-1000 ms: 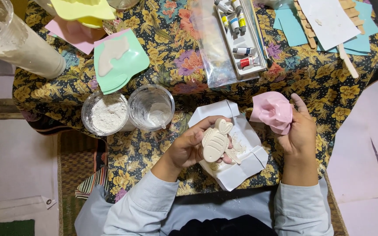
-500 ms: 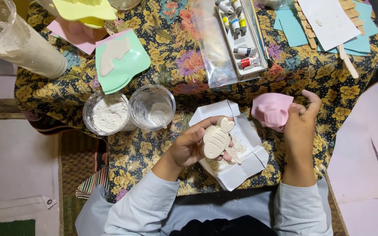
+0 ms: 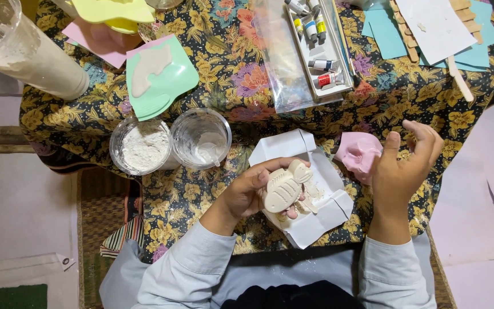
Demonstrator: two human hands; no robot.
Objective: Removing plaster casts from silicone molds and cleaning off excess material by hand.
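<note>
Fish cast (image 3: 284,190) in left hand (image 3: 250,194), pinched over paper (image 3: 315,209) to catch crumbs.
Right hand (image 3: 404,166) open, empty, beside pink mold (image 3: 358,154).

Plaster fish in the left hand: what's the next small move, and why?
Probably lower the plaster fish onto the white paper under it. The left hand holds it just above the sheet, where crumbs already lie, and the right hand is open beside the pink mould, apparently free to steady the sheet.
</note>
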